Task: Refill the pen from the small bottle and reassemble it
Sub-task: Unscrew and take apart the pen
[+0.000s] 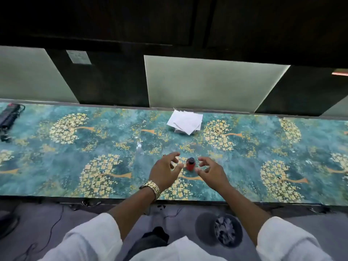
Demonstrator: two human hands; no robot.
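In the head view no writing or brand can be read; a pale label on the dark panel at upper left is blurred. A small red bottle (190, 164) with a dark cap is seen upright on the patterned teal table (56, 166), just below the frame's centre. It is flanked by the left hand (165, 171) and right hand (210, 173), both with fingers spread and curled, nothing gripped. A gold watch (151, 187) is worn on the left wrist. White papers (185, 121) are stacked above centre.
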